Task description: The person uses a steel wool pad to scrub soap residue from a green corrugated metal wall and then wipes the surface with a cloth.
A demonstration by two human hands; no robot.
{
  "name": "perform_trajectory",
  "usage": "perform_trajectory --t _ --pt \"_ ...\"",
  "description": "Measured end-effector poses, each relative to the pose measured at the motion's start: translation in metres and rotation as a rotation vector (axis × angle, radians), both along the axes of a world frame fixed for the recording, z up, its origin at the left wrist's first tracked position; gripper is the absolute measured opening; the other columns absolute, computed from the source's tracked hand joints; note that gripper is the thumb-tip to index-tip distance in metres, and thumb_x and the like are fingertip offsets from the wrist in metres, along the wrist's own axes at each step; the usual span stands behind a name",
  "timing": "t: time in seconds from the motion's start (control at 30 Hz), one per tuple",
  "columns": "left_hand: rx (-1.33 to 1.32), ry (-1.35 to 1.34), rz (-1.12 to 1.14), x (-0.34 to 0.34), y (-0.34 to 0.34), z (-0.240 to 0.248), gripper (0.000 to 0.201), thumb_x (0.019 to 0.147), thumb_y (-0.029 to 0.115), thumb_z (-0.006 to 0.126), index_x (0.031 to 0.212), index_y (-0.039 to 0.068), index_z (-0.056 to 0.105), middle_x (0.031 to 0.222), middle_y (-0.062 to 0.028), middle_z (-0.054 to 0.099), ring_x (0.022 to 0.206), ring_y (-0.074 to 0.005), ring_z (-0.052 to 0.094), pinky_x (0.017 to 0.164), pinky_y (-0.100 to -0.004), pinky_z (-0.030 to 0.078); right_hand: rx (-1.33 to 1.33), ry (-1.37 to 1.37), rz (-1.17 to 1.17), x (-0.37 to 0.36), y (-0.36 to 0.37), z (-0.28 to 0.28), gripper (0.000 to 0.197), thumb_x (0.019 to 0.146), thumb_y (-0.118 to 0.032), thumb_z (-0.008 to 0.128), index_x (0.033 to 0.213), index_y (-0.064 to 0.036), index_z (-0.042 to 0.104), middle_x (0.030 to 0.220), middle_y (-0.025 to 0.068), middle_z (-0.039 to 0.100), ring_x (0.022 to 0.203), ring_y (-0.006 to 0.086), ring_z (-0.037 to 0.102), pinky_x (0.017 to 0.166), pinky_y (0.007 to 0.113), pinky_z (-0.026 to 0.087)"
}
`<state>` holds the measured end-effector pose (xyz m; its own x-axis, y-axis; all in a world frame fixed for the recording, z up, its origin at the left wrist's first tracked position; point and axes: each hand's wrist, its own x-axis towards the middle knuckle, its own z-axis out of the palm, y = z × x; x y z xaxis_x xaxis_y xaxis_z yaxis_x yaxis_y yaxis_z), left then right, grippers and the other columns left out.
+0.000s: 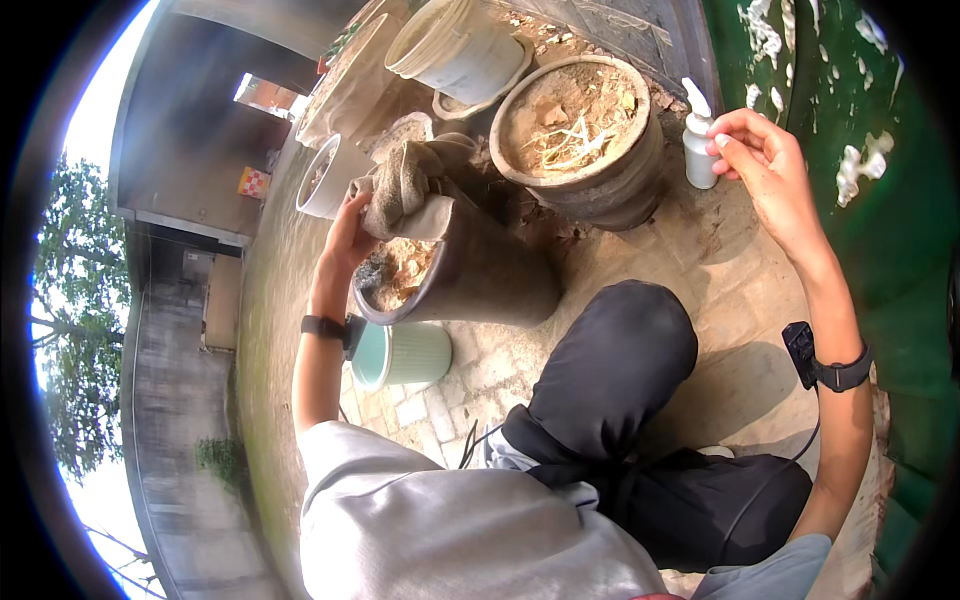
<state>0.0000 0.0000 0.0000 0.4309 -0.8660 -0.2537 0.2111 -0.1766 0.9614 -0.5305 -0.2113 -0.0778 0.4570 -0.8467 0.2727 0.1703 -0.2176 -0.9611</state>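
Note:
My left hand (347,232) is closed on a bunched grey-brown cloth (405,195) at the rim of a dark bucket (495,270). The bucket leans on its side toward me, with dry, crumbly litter (405,272) and a blackish clump inside. Off to the right, my right hand (765,165) has its fingers curled, thumb close to the index finger. Its fingertips are at the right side of a small white pump bottle (699,150), which is upright. The far side of that grip is hidden.
A round soil-filled pot (610,205) stands between my hands. Behind it are a whitish bucket (440,60) and a pale pot (338,185). Beneath the dark bucket sits a mint-green basket (420,352). A green panel (850,240) with white splashes rises at right; my bent knee (630,340) is in front.

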Motion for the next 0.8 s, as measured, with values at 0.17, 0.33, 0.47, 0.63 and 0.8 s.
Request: perform_trajectory --t 0.17,0.33,0.47,0.63,0.8 --pt "0.099 -0.409 -0.009 -0.016 -0.015 0.005 0.047 0.094 0.001 0.061 0.138 0.006 0.046 0.12 -0.0107 0.06 0.107 -0.0234 0.066 0.089 -0.0408 0.061 -0.038 -0.007 -0.009 0.003 -0.007 0.002 0.009 0.099 -0.011 0.059 0.102 -0.0043 0.066 0.091 0.0005 0.066 0.079 0.006 0.058 0.072 0.021 0.047" --pt "-0.129 -0.347 0.061 -0.008 -0.013 0.016 0.037 0.095 0.004 0.052 0.132 0.002 0.053 0.119 -0.0142 0.064 0.103 -0.0244 0.069 0.085 -0.0385 0.061 0.016 0.032 0.005 0.006 0.005 -0.004 0.01 0.1 -0.01 0.059 0.103 -0.0043 0.066 0.092 0.001 0.066 0.079 0.0063 0.058 0.073 0.022 0.047" --pt "-0.228 -0.309 0.045 0.012 -0.024 0.037 0.033 0.1 0.015 0.05 0.13 0.003 0.055 0.119 -0.0125 0.067 0.102 -0.0236 0.07 0.088 -0.0386 0.059 0.022 0.052 -0.023 -0.003 -0.005 -0.018 0.012 0.099 -0.011 0.059 0.104 -0.0043 0.067 0.092 0.0011 0.067 0.079 0.0067 0.059 0.072 0.022 0.047" --pt "-0.197 -0.168 -0.031 0.049 -0.034 0.053 0.035 0.103 0.023 0.049 0.128 0.0 0.059 0.12 -0.0135 0.069 0.106 -0.0246 0.07 0.094 -0.0395 0.057 0.022 0.087 -0.058 -0.008 -0.008 -0.017 0.013 0.1 -0.012 0.058 0.105 -0.0043 0.067 0.092 0.0005 0.067 0.078 0.0068 0.059 0.071 0.022 0.046" --pt "-0.271 -0.092 0.031 0.073 -0.036 0.023 0.034 0.103 0.02 0.046 0.13 0.0 0.056 0.121 -0.0131 0.067 0.103 -0.0241 0.07 0.084 -0.0351 0.06 0.045 0.066 -0.037 0.0 -0.01 -0.024 0.012 0.099 -0.011 0.058 0.104 -0.0044 0.067 0.09 0.0005 0.066 0.077 0.0068 0.059 0.07 0.022 0.046"
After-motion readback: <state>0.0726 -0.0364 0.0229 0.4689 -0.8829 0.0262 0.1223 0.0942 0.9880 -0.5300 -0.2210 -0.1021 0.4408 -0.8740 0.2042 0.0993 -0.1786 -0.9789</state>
